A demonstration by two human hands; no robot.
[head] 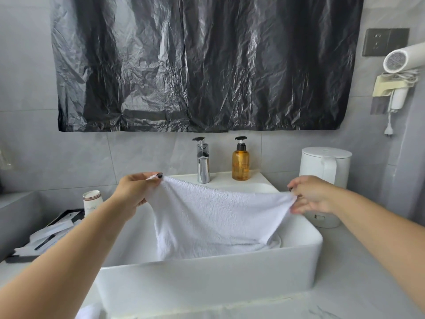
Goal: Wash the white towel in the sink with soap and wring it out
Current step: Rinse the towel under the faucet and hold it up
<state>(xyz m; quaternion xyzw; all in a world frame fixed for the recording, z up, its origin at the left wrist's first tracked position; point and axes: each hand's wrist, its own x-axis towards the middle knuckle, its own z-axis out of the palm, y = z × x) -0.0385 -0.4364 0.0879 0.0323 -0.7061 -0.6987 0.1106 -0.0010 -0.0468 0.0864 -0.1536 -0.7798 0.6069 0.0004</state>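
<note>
Two hands up over the basin, and both have hold of the white towel (213, 217): the left hand (135, 192) pinches one top corner between thumb and curled fingers, dark polish on the thumbnail, while the right hand (310, 195) pinches the opposite corner, its lower fingers loosely spread beneath. The towel hangs stretched between them, sagging in the middle, and its lower part drops down inside the white rectangular sink (207, 279), bunched against the basin floor. Just behind the towel, on the sink's back ledge, stands the chrome faucet (203, 162), and beside it to the right an amber soap bottle (240, 162) with a black pump, upright, apart from both hands. Right of the sink on the grey worktop (358, 272) sits a white electric kettle (326, 173), partly hidden behind the right hand. Over on the left, a paper cup (92, 202) stands by a dark tray (69, 215) scattered with white sachets (46, 238). Up on the grey tiled wall, a crinkled black plastic sheet (207, 63) covers a wide stretch above the faucet. Far right, a white hair dryer (402, 61) rests in a wall holder (388, 87), its plug dangling, with a dark wall socket (385, 41) just above it.
</note>
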